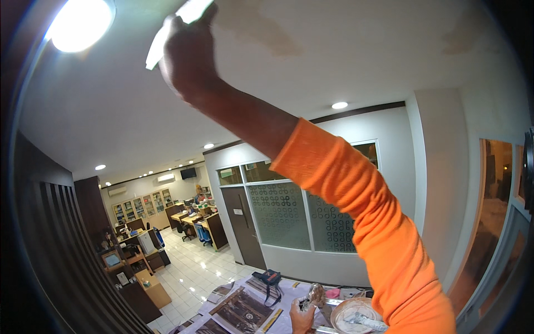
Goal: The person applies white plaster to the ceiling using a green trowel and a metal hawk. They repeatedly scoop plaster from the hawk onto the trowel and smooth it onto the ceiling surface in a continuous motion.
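Observation:
My right hand (188, 53), at the end of the orange-sleeved arm, is raised to the white ceiling (111, 94), closed on a flat pale tool (158, 47) that catches the light, beside a large lit downlight (80, 25). Beige patches (267, 39) mark the ceiling right of it. Low in the middle, my left hand (302, 316) is closed round a grimy tool (311, 296), its shape hard to make out. A round bucket (340, 309) of white paste with a tool in it sits to its right, partly behind my sleeve.
Below are a printed plastic sheet (233, 309) with a black bag (266, 281) and metal bars (334, 302). A slatted dark wall (61, 228) stands left. Beyond are desks (214, 228), chairs and cabinets on a tiled floor (183, 273), a frosted-glass partition (278, 217), and a glazed doorway (489, 211) at right.

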`<state>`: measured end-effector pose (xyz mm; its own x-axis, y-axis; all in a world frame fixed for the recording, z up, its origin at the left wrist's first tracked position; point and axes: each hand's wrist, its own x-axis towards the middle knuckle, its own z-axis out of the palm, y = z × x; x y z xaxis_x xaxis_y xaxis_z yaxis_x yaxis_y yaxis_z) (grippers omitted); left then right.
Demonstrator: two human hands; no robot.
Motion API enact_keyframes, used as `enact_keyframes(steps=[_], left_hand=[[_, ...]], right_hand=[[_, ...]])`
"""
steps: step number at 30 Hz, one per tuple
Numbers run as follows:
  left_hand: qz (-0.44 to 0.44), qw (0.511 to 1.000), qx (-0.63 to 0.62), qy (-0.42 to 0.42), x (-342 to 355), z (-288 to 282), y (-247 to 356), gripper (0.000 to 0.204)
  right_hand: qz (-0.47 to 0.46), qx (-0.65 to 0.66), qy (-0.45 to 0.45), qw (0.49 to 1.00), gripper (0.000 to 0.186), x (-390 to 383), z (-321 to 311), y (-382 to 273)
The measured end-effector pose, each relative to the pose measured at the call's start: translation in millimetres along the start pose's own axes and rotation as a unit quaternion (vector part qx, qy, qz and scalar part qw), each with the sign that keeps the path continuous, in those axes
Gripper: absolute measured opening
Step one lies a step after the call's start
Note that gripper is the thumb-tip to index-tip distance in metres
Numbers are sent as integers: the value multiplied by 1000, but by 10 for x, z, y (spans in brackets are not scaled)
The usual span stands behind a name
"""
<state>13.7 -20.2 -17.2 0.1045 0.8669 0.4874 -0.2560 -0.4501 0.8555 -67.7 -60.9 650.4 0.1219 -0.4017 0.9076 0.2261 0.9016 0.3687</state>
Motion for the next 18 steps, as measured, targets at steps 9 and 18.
enact_keyframes(steps=[9,18], left_hand=[[69,992,91,45,33,45,98,29],[45,992,110,43,111,-79,-213,29]], right_hand=[[363,263,-151,881,54,-428,-2106,323],[446,165,47,878,45,-364,-2935,1250]])
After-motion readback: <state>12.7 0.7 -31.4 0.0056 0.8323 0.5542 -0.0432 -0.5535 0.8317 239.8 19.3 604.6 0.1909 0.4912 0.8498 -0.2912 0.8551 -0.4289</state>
